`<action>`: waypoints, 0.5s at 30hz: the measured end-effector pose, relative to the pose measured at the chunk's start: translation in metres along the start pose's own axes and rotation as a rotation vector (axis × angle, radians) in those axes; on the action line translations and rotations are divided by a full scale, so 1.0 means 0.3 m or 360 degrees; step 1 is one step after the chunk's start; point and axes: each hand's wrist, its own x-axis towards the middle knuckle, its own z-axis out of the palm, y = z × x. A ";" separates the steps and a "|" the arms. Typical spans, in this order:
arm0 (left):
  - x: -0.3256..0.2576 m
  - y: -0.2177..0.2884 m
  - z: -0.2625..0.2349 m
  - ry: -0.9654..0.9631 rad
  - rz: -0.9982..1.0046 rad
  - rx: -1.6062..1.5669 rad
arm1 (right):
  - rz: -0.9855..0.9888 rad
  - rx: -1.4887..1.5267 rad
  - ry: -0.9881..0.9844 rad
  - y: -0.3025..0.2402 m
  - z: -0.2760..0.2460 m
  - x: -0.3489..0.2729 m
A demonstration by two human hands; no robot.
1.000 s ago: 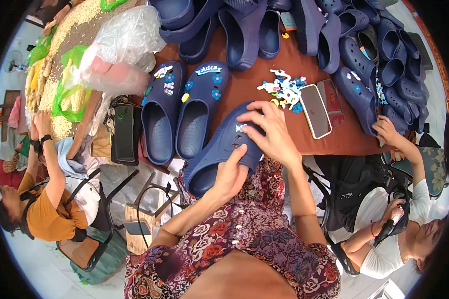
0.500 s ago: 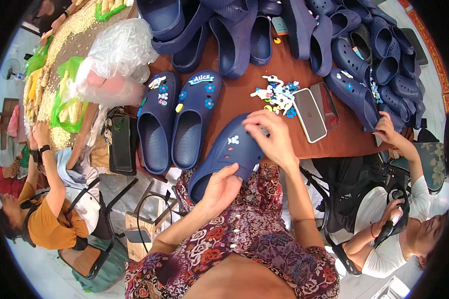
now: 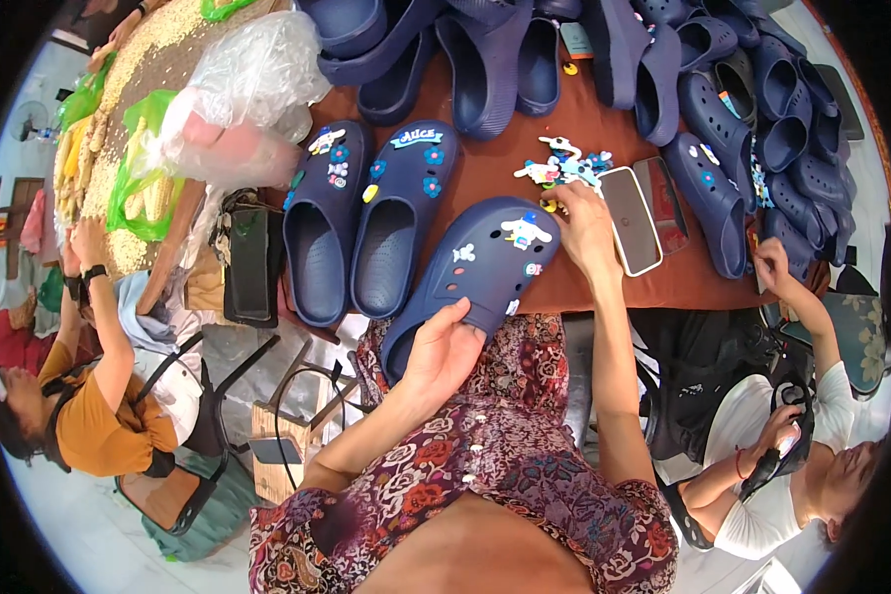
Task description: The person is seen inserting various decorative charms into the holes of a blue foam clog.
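The left hand (image 3: 444, 351) clasps the navy clog (image 3: 485, 274), thumb uppermost — likely steadying it, decorated face exposed. The right hand (image 3: 586, 228) curls beside the charm pile (image 3: 567, 163) — whether pinching anything, I cannot tell.

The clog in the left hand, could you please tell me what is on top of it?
Several charms, including a large white one; anything beneath the left hand is hidden.

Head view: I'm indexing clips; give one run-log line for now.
left hand: holds charm-decorated navy clog | right hand: at shoe-charm pile | white-edged smartphone: right of pile
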 end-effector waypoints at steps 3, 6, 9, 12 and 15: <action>0.001 0.011 -0.006 0.0009 -0.0005 -0.0071 | -0.0096 -0.0179 0.0032 -0.006 0.001 0.004; -0.002 0.013 -0.017 0.0029 -0.0003 -0.0129 | -0.0116 -0.0237 0.0036 -0.007 0.003 0.007; -0.007 0.019 -0.021 -0.0029 -0.0029 -0.0268 | -0.0160 -0.0233 0.0067 -0.009 0.003 0.005; -0.010 0.019 -0.023 0.0024 -0.0047 -0.0282 | -0.0094 -0.0158 0.0182 -0.030 -0.012 -0.002; -0.012 0.021 -0.015 0.0076 -0.0067 -0.0258 | 0.0053 0.0111 0.0320 -0.111 -0.067 -0.020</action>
